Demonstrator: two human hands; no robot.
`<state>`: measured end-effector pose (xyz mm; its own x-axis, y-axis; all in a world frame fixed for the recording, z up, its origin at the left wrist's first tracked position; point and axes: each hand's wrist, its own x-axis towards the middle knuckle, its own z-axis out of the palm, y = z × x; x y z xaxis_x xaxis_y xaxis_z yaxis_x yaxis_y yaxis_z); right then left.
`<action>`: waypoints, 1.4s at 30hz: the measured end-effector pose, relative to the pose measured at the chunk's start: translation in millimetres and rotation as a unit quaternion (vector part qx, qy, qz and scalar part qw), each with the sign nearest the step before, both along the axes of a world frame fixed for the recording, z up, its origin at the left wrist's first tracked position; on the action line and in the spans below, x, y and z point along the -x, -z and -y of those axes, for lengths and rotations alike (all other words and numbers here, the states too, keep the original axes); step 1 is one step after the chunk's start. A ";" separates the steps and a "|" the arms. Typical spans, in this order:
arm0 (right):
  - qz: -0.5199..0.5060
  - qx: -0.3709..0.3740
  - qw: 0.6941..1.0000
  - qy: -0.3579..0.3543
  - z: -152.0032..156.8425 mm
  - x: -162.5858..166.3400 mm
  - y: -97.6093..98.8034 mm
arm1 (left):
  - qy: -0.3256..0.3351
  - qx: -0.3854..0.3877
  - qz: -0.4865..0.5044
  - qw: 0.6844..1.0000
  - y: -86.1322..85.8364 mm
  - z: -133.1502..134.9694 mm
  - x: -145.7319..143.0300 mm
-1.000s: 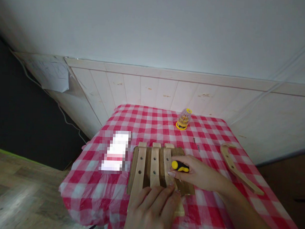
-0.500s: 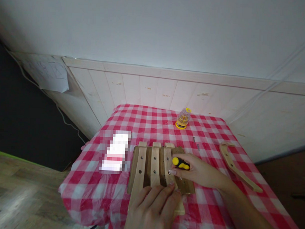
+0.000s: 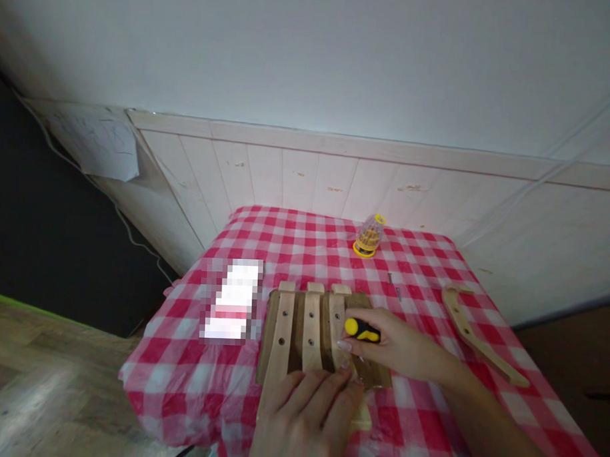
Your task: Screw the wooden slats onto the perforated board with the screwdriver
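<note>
A row of three pale wooden slats [image 3: 311, 322] lies over a darker brown board [image 3: 294, 353], with dark screw heads in the slats. My right hand [image 3: 394, 341] is closed around a small screwdriver with a black and yellow handle [image 3: 362, 330]. The driver is over the rightmost slat; its tip is hidden behind my fingers. My left hand [image 3: 306, 415] is laid over the near part of the slats, fingers bent and gripping them, with the index finger and thumb by the right slat.
A clear dome-shaped bit holder with a yellow base [image 3: 369, 237] stands at the back. Loose screws [image 3: 394, 285] lie right of the board. A curved wooden piece [image 3: 476, 338] rests near the right edge. A blurred white rectangle [image 3: 234, 299] is at the left, on a checked tablecloth [image 3: 304, 242].
The view has shifted slightly. My right hand has turned a little with the screwdriver, and the lower screw head on the right slat is now covered. My left hand stays in place.
</note>
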<state>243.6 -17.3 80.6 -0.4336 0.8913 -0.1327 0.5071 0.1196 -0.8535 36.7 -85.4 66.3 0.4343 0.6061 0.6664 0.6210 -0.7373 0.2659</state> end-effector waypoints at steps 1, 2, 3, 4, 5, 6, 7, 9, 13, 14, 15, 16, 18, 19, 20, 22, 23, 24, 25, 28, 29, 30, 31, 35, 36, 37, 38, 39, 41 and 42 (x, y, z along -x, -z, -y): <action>-0.001 0.001 1.000 -0.002 -0.1 0.4 -0.8 | 0.001 0.003 -0.002 1.000 0.4 0.1 0.2; -0.003 0.002 1.000 -0.005 -0.2 1.0 -2.1 | 0.003 0.005 -0.005 1.000 0.7 0.1 0.4; -0.005 0.004 1.000 -0.009 -0.4 1.9 -3.7 | 0.004 0.005 -0.006 1.000 0.9 0.1 0.6; -0.005 0.005 1.000 -0.011 -0.6 2.8 -5.2 | 0.004 0.005 -0.008 1.000 1.0 0.0 0.8; -0.003 0.005 1.000 -0.012 -0.9 3.6 -6.6 | 0.004 0.005 -0.009 1.000 1.0 0.0 0.9; 0.001 0.003 1.000 -0.011 -1.2 4.3 -7.5 | 0.004 0.005 -0.009 1.000 1.1 0.0 1.0; 0.005 0.001 1.000 -0.008 -1.4 4.6 -7.8 | 0.004 0.004 -0.008 1.000 1.1 -0.1 1.0; 0.012 -0.005 1.000 -0.003 -1.9 4.3 -6.6 | 0.005 0.004 -0.006 1.000 1.2 -0.4 0.8; 0.034 -0.022 0.999 -0.009 -2.1 1.2 -0.2 | 0.005 0.000 0.001 1.000 1.0 -1.5 0.3; 0.039 -0.030 0.999 -0.009 -2.0 0.5 1.0 | 0.004 -0.001 0.001 1.000 1.0 -1.7 0.0; 0.043 -0.037 0.998 -0.010 -2.0 -0.2 1.9 | 0.003 -0.002 0.001 1.000 1.0 -1.8 -0.2; 0.045 -0.042 0.998 -0.011 -1.9 -0.6 2.4 | 0.003 -0.003 0.001 1.000 0.9 -1.8 -0.5; 0.044 -0.047 0.998 -0.017 -2.1 -1.0 2.5 | -0.002 -0.004 0.002 1.000 0.7 -1.6 -1.2; 0.043 -0.048 0.998 -0.020 -2.5 -1.1 2.4 | -0.005 -0.006 0.004 1.000 0.6 -1.5 -1.5; 0.042 -0.049 0.998 -0.021 -2.9 -1.1 2.2 | -0.007 -0.004 0.005 1.000 0.3 -1.5 -1.7; 0.037 -0.052 0.998 -0.022 -4.1 -1.2 2.1 | -0.006 -0.007 0.006 1.000 -0.5 -1.9 -2.0; 0.037 -0.051 0.998 -0.024 -4.5 -1.3 2.2 | -0.006 -0.008 0.006 1.000 -0.8 -2.2 -2.0; 0.037 -0.049 0.998 -0.028 -4.9 -1.4 2.3 | -0.004 -0.010 0.006 1.000 -1.1 -2.5 -2.0; 0.038 -0.046 0.998 -0.033 -5.0 -1.6 2.3 | -0.003 -0.008 0.005 1.000 -1.3 -2.8 -2.0; 0.044 -0.043 0.997 -0.039 -4.2 -1.4 1.2 | -0.004 -0.010 0.006 1.000 -0.4 -3.1 -2.0; 0.043 -0.046 0.997 -0.036 -3.7 -1.0 0.1 | -0.004 -0.011 0.006 1.000 0.2 -2.9 -2.0; 0.040 -0.053 0.997 -0.030 -3.1 -0.4 -1.3 | -0.003 -0.011 0.007 1.000 0.8 -2.7 -1.9; 0.034 -0.061 0.997 -0.022 -2.7 0.4 -2.9 | -0.001 -0.011 0.009 1.000 1.3 -2.3 -1.9; 0.005 -0.072 0.997 0.000 -2.0 3.5 -9.9 | 0.000 -0.007 0.007 1.000 1.5 -0.5 -0.9; 0.001 -0.059 0.998 -0.005 -1.9 4.0 -11.0 | 0.000 -0.005 0.005 1.000 1.1 -0.3 -0.6; -0.001 -0.044 0.999 -0.012 -1.7 4.2 -11.9 | 0.001 -0.003 0.003 1.000 0.6 -0.1 -0.2; -0.001 -0.031 0.999 -0.016 -1.5 4.2 -12.4 | 0.003 0.000 0.001 1.000 0.1 -0.1 0.2; 0.000 -0.021 1.000 -0.018 -1.2 3.9 -12.6 | 0.005 0.002 0.000 1.000 -0.2 -0.1 0.4; 0.002 -0.016 1.000 -0.013 -0.6 2.9 -12.3 | 0.005 0.000 0.001 1.000 -0.4 -0.3 0.8; 0.003 -0.014 1.000 -0.011 -0.4 2.2 -12.0 | 0.005 0.000 0.000 1.000 -0.2 -0.3 0.8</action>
<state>241.4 -17.0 92.6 -0.4521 0.8850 -0.1113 0.5093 0.1536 -0.8468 35.9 -85.0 66.5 0.4404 0.6010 0.6670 0.6128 -0.7442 0.2660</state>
